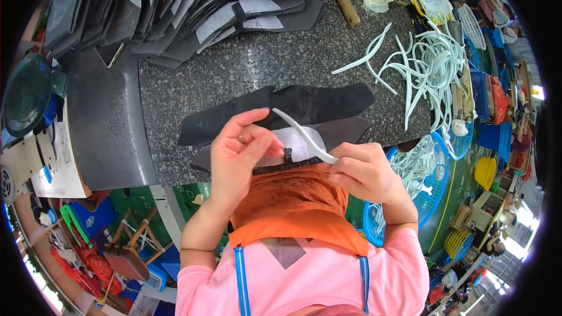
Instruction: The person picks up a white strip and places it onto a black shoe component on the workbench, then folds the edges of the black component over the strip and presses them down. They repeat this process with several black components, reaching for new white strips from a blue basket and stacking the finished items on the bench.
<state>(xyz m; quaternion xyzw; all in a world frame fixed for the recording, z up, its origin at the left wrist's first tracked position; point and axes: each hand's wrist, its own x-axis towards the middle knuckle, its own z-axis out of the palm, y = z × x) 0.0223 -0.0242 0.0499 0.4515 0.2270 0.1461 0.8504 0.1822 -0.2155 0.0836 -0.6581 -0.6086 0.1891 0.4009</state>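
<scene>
- Firstly, fingers of the left hand: parted and loosely curled, gripping nothing visible; the index reaches out with its tip just beside the upper end of a pale strip. Contact there: cannot tell.
- Fingers of the right hand: thumb and fingers pinched together on the strip's lower end, knuckles upward.
- Strip: slim, gently curved, held slantwise between the two hands, above a dark panel bearing a white patch.
- Left arm: forearm rising steeply from the lower edge, palm side turned inward, ring on one finger.
- Right arm: elbow out to the side, forearm angled inward and up.
- Second dark panel: lying just beyond the first, on a speckled slab.
- Apron: orange, spread below the hands.
- Strip heap: pale, tangled, at the slab's far right.
- Panel stack: dark, white-patched, at the far left.
- Basket: blue, more strips within, beside the right forearm.
</scene>
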